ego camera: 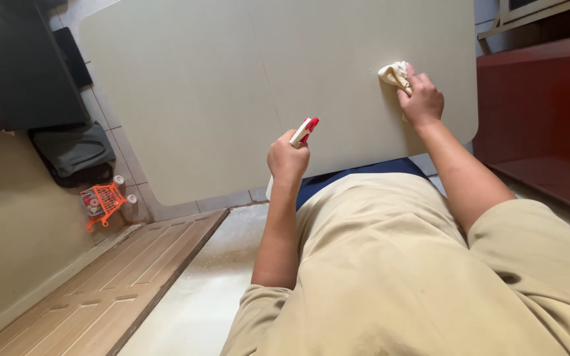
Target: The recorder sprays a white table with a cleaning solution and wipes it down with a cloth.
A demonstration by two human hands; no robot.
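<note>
— Shirt (390, 277) first, right under the camera. It was tan and filled the bottom of the view. What was the biggest thing past it?

— That was the table (219, 86). It was pale and flat, with round corners, and it stretched away from the person. A thin seam ran down its middle.

— Where were the hands?

— Both arms reached out over the near edge. The right hand (421, 100) was farther out, over by the right side of the table. The left hand (287, 158) stayed back, just at the near edge.

— What did the right hand hold?

— A cloth (394, 74). It was small, cream and all bunched up. The fingers were curled over it and pushed it flat on the table. The cloth poked out past the fingertips, on the far side of the hand.

— And the left hand?

— It was closed tight round a spray bottle (303, 131). The bottle was white with a red top. Its long side ran from near the person's lap up and out, and the red tip pointed toward the table, a bit to the right.

— So which hand was closer to the cloth?

— The right one; it was on it. The bottle was well apart from the cloth, to its left and nearer the person.

— Anything small on the floor?

— A little orange toy cart (103, 199), far off on the left.
</note>
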